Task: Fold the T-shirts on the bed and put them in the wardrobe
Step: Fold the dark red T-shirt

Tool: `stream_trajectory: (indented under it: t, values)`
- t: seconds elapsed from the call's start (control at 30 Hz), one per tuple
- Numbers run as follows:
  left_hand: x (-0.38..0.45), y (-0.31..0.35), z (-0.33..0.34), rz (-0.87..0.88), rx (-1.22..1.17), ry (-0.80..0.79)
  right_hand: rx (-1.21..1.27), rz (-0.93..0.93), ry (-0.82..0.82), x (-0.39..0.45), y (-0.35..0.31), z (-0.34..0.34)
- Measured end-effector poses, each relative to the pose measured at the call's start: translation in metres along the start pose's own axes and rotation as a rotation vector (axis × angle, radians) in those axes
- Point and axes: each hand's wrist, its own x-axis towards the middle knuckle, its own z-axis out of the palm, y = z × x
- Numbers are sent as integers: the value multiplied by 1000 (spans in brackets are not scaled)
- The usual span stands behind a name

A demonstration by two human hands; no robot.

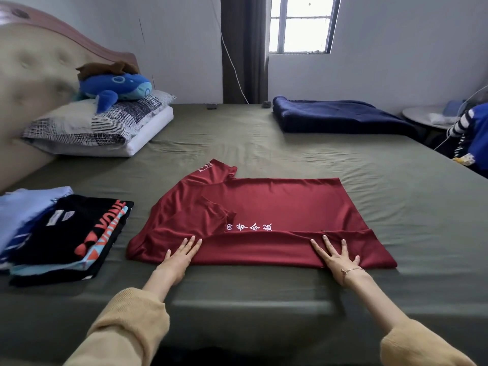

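So on the bed we've got a stack of folded shirts sitting well off to the left of our left hand, black one on top with orange lettering, lighter blue ones under and beside it. The red T-shirt lies flat right in front of us, near edge folded over into a band, one sleeve tucked in on top. Our left hand presses flat on that band's left end, fingers straight and slightly spread; our right hand does the same at the right end, fingers splayed, nothing gripped. Far beyond the right hand there's a folded navy blanket.
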Motion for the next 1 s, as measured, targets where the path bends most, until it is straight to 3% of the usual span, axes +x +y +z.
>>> stream_trajectory:
  t: [0.37, 0.53, 0.6, 0.8, 1.0]
  values:
    - [-22, 8, 4, -41, 16, 2, 3, -37, 12, -24, -1, 6]
    - [-13, 25, -3, -70, -95, 314, 261, -41, 136, -16, 11, -9]
    - [-7, 35, -5, -39, -177, 369, 301, -14, 152, -10, 13, -10]
    - [5, 61, 10, 74, -287, 150, 274, 70, 54, 2, 19, 10]
    - [10, 62, 19, 46, -217, 119, 316, 179, 57, -1, 31, 14]
